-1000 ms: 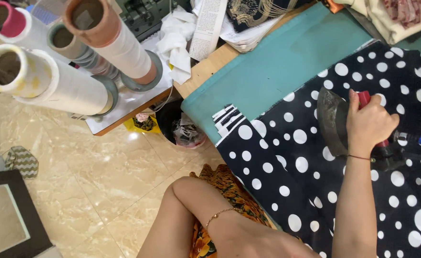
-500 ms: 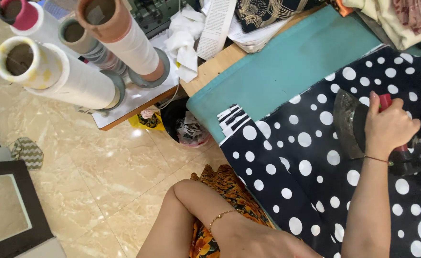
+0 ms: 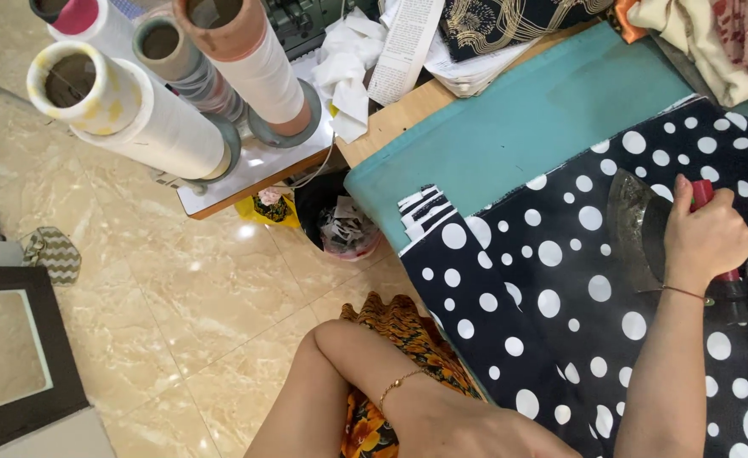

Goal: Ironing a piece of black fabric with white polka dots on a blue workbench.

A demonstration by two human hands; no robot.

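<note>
Iron (image 3: 645, 229) sits on the polka-dot fabric (image 3: 543, 280) spread over the teal counter (image 3: 509, 127), its red handle wrapped by the right hand (image 3: 709, 242), fingers (image 3: 688, 199) curled tight. Left hand (image 3: 467, 424) rests low, fingers out of sight, so I cannot tell their state.

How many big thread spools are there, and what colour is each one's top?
Yellow-topped spool: 1
Pink-topped spool: 1
Grey-topped spool: 1
Brown-topped spool: 1
Total: 4 spools
</note>
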